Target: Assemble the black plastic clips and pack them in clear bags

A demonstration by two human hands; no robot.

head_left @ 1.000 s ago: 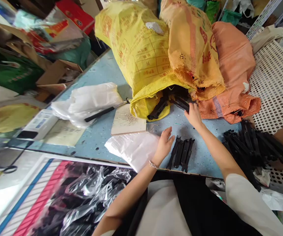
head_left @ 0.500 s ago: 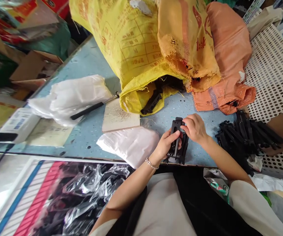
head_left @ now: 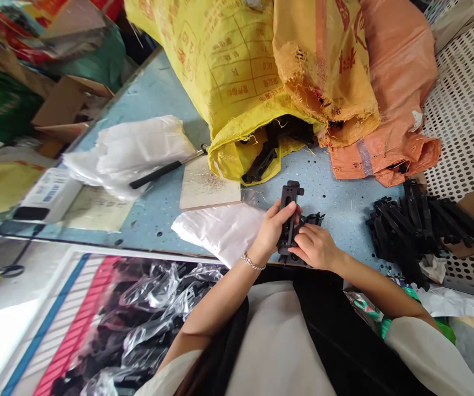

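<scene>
My left hand [head_left: 273,228] is closed around a long black plastic bracket [head_left: 290,193], its thumb across the front and the far end sticking out beyond the fingers. At the near end of this bracket is my right hand [head_left: 317,247], fingers bent together against it; whether they pinch a small part is hidden. Another black piece [head_left: 313,220] lies on the table just behind the right fingers. Close to the left wrist is a stack of white plastic bags [head_left: 220,231].
Black parts [head_left: 402,231] are piled at the right beside a perforated white panel [head_left: 468,110]. A yellow sack [head_left: 237,71] with black parts in its mouth, an orange-yellow sack [head_left: 323,66] and an orange sack [head_left: 402,82] stand behind. A black-handled tool [head_left: 156,175] lies left.
My right hand has moved from the far end of the black bracket down to its near end. My left hand still holds the bracket. The view has shifted slightly.
</scene>
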